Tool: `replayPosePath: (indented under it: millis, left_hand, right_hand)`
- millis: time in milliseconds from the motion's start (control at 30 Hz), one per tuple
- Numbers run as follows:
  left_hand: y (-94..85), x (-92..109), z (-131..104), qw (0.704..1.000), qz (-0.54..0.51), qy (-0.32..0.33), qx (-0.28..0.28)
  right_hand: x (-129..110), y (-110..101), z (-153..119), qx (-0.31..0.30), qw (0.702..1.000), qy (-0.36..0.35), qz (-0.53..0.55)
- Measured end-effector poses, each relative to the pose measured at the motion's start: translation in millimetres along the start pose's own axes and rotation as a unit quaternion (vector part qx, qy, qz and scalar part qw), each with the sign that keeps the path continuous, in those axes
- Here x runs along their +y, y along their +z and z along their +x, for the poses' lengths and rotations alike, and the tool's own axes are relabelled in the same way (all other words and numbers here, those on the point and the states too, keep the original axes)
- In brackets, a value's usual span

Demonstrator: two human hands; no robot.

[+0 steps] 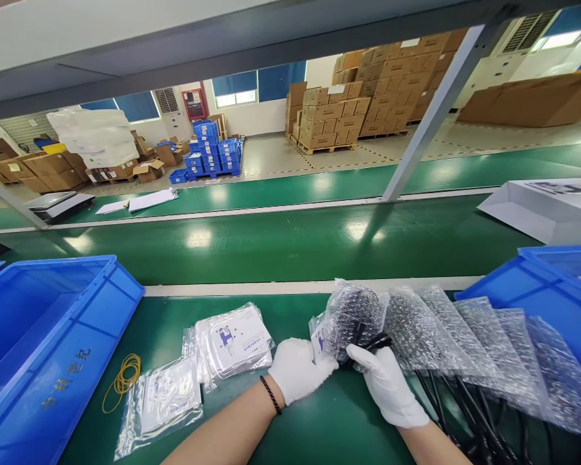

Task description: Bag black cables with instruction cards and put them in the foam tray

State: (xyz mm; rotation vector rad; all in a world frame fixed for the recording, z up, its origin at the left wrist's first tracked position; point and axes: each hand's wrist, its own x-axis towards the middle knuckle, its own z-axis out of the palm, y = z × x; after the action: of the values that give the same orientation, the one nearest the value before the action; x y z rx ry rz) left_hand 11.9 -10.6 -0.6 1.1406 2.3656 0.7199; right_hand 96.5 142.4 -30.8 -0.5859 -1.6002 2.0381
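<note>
Both my hands wear white gloves. My left hand [300, 369] is closed at the lower left of a bubble-wrap bag [353, 310], gripping a small clear packet with a printed sheet [318, 332]. Folded black cable [378, 342] is pinched in my right hand [390, 384] at the bag's lower edge. What else the bag holds is hard to make out through the bubbles. To the right, several more bubble-wrap bags [440, 336] lie overlapping, with black cables [474, 407] coming out below them. Left of my left hand lie stacked printed packets [237, 339] and other clear packets [169, 394].
Yellow rubber bands [126, 376] lie beside a blue bin [94, 323] at the left. Another blue bin [537, 284] stands at the right. A green conveyor [271, 242] runs behind the work surface, with a grey post [433, 116] and an overhead shelf [223, 51].
</note>
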Motion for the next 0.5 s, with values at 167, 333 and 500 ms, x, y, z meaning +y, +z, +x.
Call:
replayPosePath:
  millis: [167, 333, 500]
  left_hand:
    - [-1.7, 1.7, 0.0, 1.000, 0.004, 0.001, 0.002]
    - [-0.5, 0.3, 0.1, 1.000, 0.007, 0.008, 0.005]
    - [1.5, -1.1, 0.4, 1.000, 0.010, 0.009, 0.009]
  right_hand:
    - [0.5, 0.0, 0.9, -0.006, 1.000, 0.003, -0.003]
    - [-1.2, 1.1, 0.2, -0.007, 1.000, 0.007, 0.009]
    - [1.9, -0.9, 0.8, -0.012, 1.000, 0.018, 0.018]
